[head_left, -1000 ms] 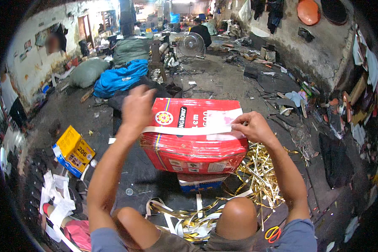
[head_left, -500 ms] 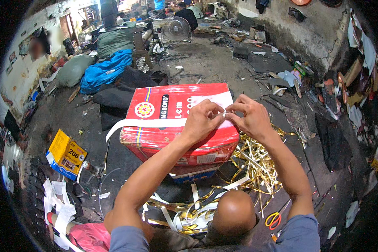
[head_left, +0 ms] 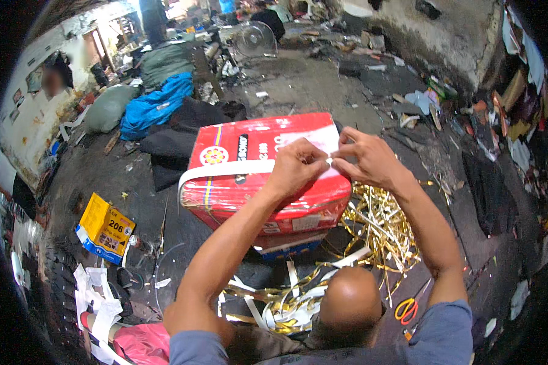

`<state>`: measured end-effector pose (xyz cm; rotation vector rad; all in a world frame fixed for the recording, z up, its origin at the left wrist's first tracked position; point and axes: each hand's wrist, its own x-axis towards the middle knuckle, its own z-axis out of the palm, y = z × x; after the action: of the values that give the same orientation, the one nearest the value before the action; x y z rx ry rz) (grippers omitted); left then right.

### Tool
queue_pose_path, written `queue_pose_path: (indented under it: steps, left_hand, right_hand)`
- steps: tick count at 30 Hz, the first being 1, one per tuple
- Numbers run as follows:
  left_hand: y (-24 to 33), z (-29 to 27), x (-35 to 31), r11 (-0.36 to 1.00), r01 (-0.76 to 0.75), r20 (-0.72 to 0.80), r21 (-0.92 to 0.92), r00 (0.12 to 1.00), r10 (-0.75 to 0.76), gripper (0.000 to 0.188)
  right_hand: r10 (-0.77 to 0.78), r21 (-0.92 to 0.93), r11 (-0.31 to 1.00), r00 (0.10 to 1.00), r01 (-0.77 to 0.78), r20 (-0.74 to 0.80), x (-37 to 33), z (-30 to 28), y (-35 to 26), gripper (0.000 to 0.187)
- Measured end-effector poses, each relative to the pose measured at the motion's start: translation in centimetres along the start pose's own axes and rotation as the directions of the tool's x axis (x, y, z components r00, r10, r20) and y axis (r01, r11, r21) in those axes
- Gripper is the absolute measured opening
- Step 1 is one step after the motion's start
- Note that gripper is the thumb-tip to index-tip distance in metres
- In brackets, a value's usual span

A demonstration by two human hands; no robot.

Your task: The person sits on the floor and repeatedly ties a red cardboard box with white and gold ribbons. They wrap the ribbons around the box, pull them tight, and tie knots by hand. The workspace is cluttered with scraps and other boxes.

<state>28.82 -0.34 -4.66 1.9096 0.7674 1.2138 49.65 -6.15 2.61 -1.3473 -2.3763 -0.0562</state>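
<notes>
A long white strip (head_left: 231, 168) lies across the top of a red box (head_left: 268, 194), its far-left end bending down over the box's edge. My left hand (head_left: 298, 170) rests over the box top, thumb and forefinger pinched on the strip. Close beside it, my right hand (head_left: 365, 159) has its fingertips closed at the same spot, where a small white bit of the strip (head_left: 329, 161) shows between the two hands. Under the hands is a whitish-pink sheet (head_left: 313, 143) on the box top. My fingers partly cover the strip's near end.
Tangled gold and white strips (head_left: 380, 228) lie right of the box, with more around my knee (head_left: 350, 298). Orange-handled scissors (head_left: 407, 311) are by my right arm. A yellow carton (head_left: 105, 228) and white scraps (head_left: 97, 295) lie left. A fan (head_left: 254, 40) stands farther off.
The view has shifted a little. The strip's left end, which stuck out past the box, now curls down at its edge. My hands stay pinched together, with slightly changed finger positions.
</notes>
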Motion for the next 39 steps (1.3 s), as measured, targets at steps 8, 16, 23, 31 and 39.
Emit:
queue_pose_path:
  steps: [8,16,23,31,39]
  left_hand:
    - [-0.6,-0.3,0.6,0.999,0.009,0.021,0.05,1.0,-0.01,0.015]
    - [-0.2,0.2,0.6,0.993,-0.021,-0.02,0.112,1.0,0.023,0.018]
    - [0.7,-1.4,4.1,0.928,-0.195,0.26,0.317,0.959,0.112,0.015]
    - [-0.3,-0.3,3.8,0.951,-0.255,0.187,0.176,0.957,0.223,0.011]
    - [-0.2,1.0,2.4,0.968,-0.217,0.097,0.128,0.974,0.206,0.008]
  right_hand:
    - [0.088,0.198,0.98,0.959,-0.035,-0.268,-0.4,2.7,0.3,0.016]
    - [0.434,0.56,0.801,0.849,-0.211,-0.302,-0.2,6.7,1.1,0.019]
    - [0.471,0.581,0.775,0.84,-0.248,-0.27,0.4,7.4,2.5,0.022]
    - [0.59,0.709,0.628,0.791,-0.321,-0.163,-0.5,8.4,1.8,0.036]
    - [0.607,0.775,0.587,0.761,-0.235,-0.229,-1.4,9.5,1.3,0.036]
